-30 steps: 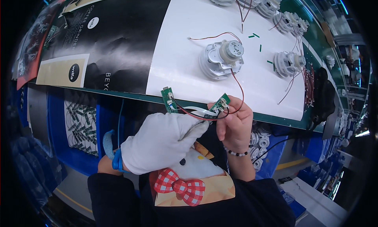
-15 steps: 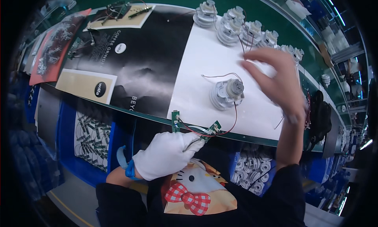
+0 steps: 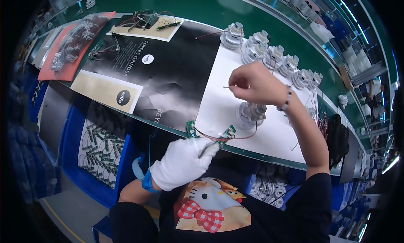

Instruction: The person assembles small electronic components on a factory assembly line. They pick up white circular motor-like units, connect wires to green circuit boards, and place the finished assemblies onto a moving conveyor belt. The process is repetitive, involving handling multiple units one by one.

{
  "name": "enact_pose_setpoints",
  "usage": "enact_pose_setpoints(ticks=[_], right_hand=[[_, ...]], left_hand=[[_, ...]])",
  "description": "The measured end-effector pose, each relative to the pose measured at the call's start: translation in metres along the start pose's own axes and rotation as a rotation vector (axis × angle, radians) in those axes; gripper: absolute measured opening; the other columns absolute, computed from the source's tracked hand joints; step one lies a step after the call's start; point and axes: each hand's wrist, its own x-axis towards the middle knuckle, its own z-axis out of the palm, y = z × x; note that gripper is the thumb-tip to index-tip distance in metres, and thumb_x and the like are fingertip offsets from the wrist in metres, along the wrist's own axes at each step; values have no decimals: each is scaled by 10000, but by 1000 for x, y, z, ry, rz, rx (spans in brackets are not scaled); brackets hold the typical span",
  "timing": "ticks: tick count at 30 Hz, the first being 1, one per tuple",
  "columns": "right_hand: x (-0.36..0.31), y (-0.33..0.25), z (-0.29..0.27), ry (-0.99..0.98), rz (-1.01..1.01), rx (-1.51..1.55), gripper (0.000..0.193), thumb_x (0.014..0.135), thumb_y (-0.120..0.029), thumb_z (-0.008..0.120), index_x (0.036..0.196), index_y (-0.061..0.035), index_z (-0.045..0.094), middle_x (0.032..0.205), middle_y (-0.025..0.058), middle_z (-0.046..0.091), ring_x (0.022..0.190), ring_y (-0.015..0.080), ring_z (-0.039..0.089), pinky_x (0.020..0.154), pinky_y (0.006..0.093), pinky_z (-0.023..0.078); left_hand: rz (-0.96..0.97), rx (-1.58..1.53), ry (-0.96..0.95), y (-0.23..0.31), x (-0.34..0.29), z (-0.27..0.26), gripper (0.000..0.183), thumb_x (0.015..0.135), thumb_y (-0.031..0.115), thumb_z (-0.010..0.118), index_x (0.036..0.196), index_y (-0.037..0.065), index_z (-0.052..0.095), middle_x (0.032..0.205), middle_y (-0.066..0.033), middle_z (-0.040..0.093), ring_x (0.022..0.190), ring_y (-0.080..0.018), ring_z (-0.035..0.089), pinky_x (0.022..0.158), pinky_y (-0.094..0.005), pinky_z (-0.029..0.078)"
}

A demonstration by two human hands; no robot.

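Note:
My left hand (image 3: 183, 163), in a white glove, is closed on a pair of small green circuit boards. One board (image 3: 192, 129) stands up beyond the fingers. The other board (image 3: 227, 134) sticks out at an angle to its right. A dark red wire (image 3: 248, 137) runs from the boards to a white and grey motor unit (image 3: 250, 115) on the white sheet. Bare and with a beaded bracelet, my right hand (image 3: 259, 84) is above that motor in a pinch. A thin wire end (image 3: 226, 87) pokes out of its fingertips; the rest of that wire is hidden by the hand.
Several similar motor units (image 3: 275, 55) stand along the sheet's far edge. A black printed sheet (image 3: 168, 78) covers the bench to the left, with an orange bag (image 3: 59, 68) beyond. Below the bench are a blue bin (image 3: 120, 158) of circuit boards and another with white parts (image 3: 269, 190).
My right hand has come left and down from near the back motors to above the single motor, its fingers closing on the wire end. My left hand still grips the boards. The view has shifted slightly.

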Motion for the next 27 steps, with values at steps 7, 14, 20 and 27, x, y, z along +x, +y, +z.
enact_pose_setpoints(ticks=[7, 14, 20, 27], right_hand=[[-52, -42, 3, 102, -110, 209, 46, 711, -61, 621, 689, -21, 620, 590, 67, 568, 505, 151, 567, 467, 239, 430], [-58, -50, 19, 151, -16, 115, 11, 685, -50, 617, 688, -42, 608, 572, 46, 557, 514, 179, 550, 608, 290, 437], [-55, -50, 24, 188, -25, 84, 33, 675, -55, 622, 662, -54, 592, 537, 33, 523, 488, 180, 515, 598, 298, 417], [-56, -51, 26, 208, -10, 75, 31, 679, -54, 624, 670, -55, 594, 534, 31, 521, 488, 180, 509, 610, 296, 415]], left_hand=[[42, -2, 224, -7, 0, 11, 71, 775, 102, 602, 819, 49, 620, 601, -116, 577, 522, -276, 575, 468, -336, 452], [162, 90, 298, -5, -2, 16, 65, 748, 77, 623, 805, 48, 611, 539, -94, 544, 434, -241, 541, 404, -320, 421], [208, 168, 316, -4, -3, 15, 64, 748, 89, 623, 803, 64, 604, 519, -72, 526, 414, -223, 523, 383, -315, 397], [313, 309, 361, -7, -3, 20, 75, 754, 108, 625, 809, 62, 602, 539, -46, 530, 415, -192, 512, 372, -307, 377]])
